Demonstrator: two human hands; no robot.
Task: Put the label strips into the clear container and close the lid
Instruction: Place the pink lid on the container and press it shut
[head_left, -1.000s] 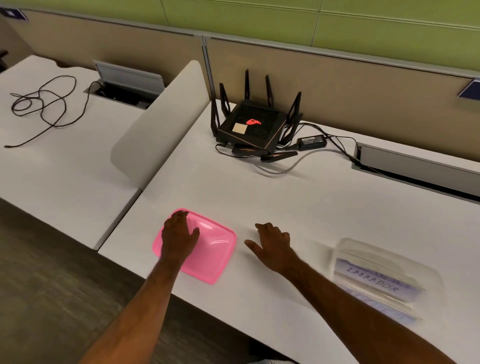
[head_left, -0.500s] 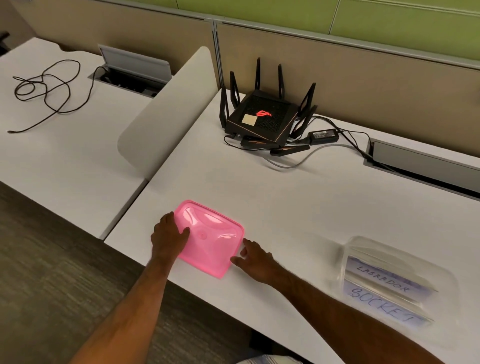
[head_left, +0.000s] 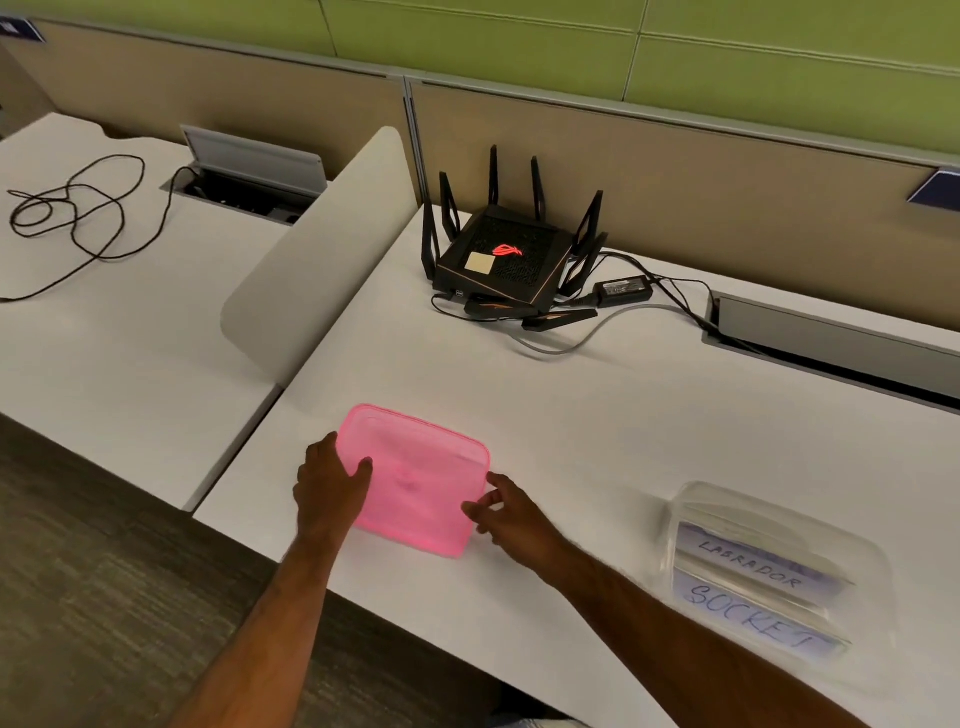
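A pink translucent lid (head_left: 415, 478) lies flat on the white desk near its front edge. My left hand (head_left: 330, 486) grips the lid's left edge, thumb on top. On the lid's right front corner my right hand (head_left: 506, 512) pinches the rim with its fingertips. The clear container (head_left: 769, 566) sits uncovered at the right of the desk. Inside it lie label strips (head_left: 748, 574), one reading LABRADOR and one reading SOCKET.
A black router (head_left: 511, 257) with upright antennas, its power brick (head_left: 623, 288) and cables sit at the back of the desk. A grey cable hatch (head_left: 831, 338) is at the right rear. A curved divider panel (head_left: 317, 260) separates the neighbouring desk with a loose black cable (head_left: 72, 213).
Both hands have come to the pink lid's edges: the left slid from its top to the left edge, the right moved from the bare desk to the right corner.
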